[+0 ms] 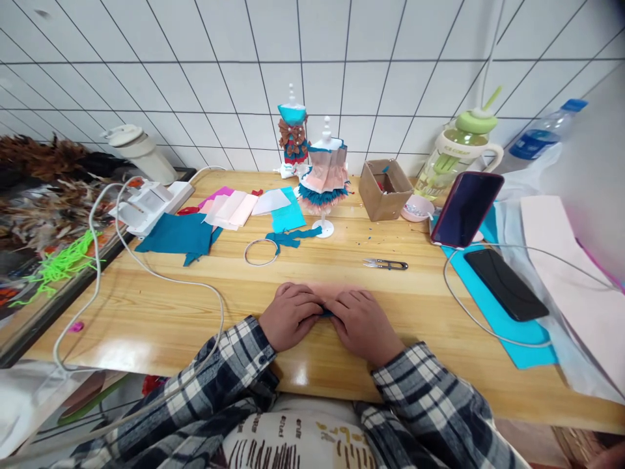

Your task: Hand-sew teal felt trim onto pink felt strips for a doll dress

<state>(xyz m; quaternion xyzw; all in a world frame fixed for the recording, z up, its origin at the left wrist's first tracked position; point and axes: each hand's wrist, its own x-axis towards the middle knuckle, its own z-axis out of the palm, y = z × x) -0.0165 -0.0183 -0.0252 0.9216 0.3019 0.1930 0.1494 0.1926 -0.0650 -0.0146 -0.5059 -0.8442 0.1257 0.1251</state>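
Near the front of the wooden table, my left hand (291, 316) and my right hand (362, 326) meet over a small piece of pink fabric (336, 288). A dark teal edge (326, 313) shows between my thumbs. Fingers of both hands are closed down on the fabric, which is mostly covered by them. Beyond my hands lie thread snips (385, 264), a thin ring (260, 262) and a crumpled dark teal strip (295, 238). Farther back, a small white dress form (325, 166) wears a pink pleated top and a ruffled teal-and-pink skirt.
A second dressed form (293, 137) and a cardboard box (385, 190) stand by the tiled wall. Teal cloth (176, 233) and a power strip (153, 205) lie left, with a white cable (215, 290) looping forward. At right are two phones (506, 285) and a drink bottle (456, 153).
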